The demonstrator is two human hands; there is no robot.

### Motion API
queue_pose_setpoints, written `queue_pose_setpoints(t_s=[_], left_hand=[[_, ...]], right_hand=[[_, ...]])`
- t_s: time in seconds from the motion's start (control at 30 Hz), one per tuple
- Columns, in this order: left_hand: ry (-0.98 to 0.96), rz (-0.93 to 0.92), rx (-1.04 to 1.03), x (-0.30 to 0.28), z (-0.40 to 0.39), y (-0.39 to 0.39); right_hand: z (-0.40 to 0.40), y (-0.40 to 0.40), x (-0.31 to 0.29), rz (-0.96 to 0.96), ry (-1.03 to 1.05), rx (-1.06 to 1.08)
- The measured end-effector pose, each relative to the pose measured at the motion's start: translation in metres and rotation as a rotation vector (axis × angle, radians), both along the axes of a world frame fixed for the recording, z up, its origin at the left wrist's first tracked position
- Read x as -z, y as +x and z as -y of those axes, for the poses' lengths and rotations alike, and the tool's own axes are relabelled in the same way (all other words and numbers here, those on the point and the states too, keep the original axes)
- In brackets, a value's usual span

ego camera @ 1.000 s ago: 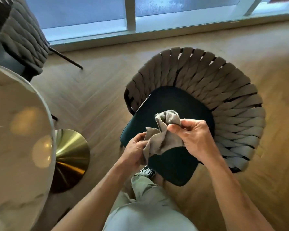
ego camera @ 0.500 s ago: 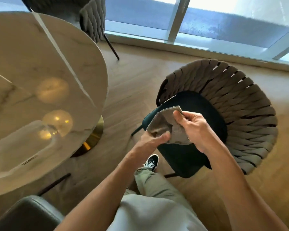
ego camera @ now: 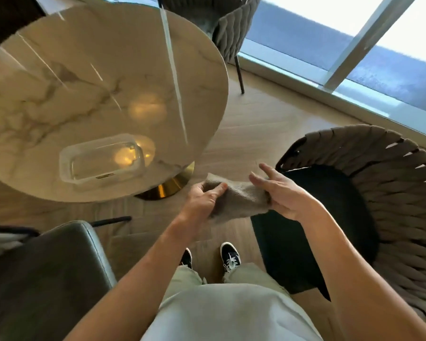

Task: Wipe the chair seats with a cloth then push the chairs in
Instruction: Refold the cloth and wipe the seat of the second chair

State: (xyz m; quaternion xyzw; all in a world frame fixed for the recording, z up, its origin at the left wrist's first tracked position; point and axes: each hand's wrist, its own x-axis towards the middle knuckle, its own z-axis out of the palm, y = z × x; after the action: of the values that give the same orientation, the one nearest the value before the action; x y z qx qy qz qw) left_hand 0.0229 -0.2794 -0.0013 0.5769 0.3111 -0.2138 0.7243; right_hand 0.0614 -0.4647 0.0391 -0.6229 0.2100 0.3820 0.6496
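- Now the cloth [ego camera: 239, 199] is a grey-beige terry piece, bunched and folded, with a soft fuzzy surface; it hangs in the air between both hands, near the centre of the view, above the wooden floor [ego camera: 251, 124] and just at the 9 o'clock edge of the chair seat.
- Left hand [ego camera: 204, 196] grips the cloth's left end: the thumb lies over the top and the other fingers are curled under the fabric.
- Right hand [ego camera: 279, 193] holds the right end low against the palm, while its upper fingers are spread and mostly straight, pointing toward 11 o'clock.
- At 3 o'clock stands the woven chair [ego camera: 384, 178]: a rounded back of wide brown-grey straps around a dark, smooth seat [ego camera: 312, 232].
- At 10 o'clock is the round marble table [ego camera: 59, 94] on a gold base [ego camera: 169, 187]; a clear plastic container [ego camera: 101, 159] lies on the top.
- A second woven chair [ego camera: 229, 30] stands at 12 o'clock, behind the table and beside the window [ego camera: 354, 38].
- At 8 o'clock a grey leather chair [ego camera: 44, 274] is cut off by the frame.
- The person's dark sneakers [ego camera: 229, 258] show at 6 o'clock, under light trousers.
- Hidden or unclear: the cloth's lower part is behind the left hand, so its full shape cannot be told; the woven chair's legs are not visible; the right edge of its back is cut off.
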Motion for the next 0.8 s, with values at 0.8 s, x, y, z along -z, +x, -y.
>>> queue_pose_setpoints(t_s=[0.8], left_hand=[[0.171,-0.135,-0.268,-0.029,-0.082,-0.174]], right_hand=[[-0.162,-0.031,0.021,0.437,-0.217,-1.444]])
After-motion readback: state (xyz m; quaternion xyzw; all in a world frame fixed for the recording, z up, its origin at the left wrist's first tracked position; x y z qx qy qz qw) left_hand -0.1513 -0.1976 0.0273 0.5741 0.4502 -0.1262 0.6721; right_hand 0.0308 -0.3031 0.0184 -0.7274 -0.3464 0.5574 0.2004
